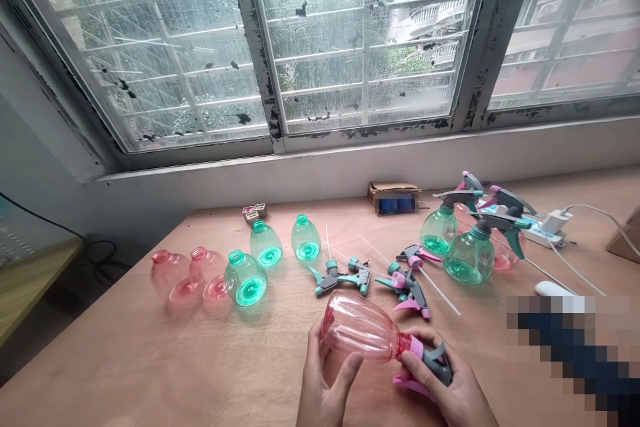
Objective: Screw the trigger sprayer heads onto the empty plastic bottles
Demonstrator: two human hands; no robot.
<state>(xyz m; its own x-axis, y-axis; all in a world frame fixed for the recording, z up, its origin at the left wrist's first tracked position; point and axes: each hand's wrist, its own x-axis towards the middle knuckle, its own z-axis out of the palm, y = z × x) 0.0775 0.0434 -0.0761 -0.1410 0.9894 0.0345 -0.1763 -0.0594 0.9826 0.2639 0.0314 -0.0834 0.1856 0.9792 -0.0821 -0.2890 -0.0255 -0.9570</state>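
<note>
A clear pink spray bottle lies on its side in the air, its base to the left and its neck to the right. My left hand is closed around the base end of the bottle. My right hand grips the grey and pink spray head, whose pink collar sits at the bottle's neck; whether it is fully screwed on I cannot tell. Just beyond my hands, loose spray heads lie on the table: grey and teal ones and grey and pink ones, with thin tubes.
Pink bottles and green bottles without heads stand at the left. Green and pink bottles with heads stand at the right, near a white power strip and cables. A cardboard box sits by the window wall.
</note>
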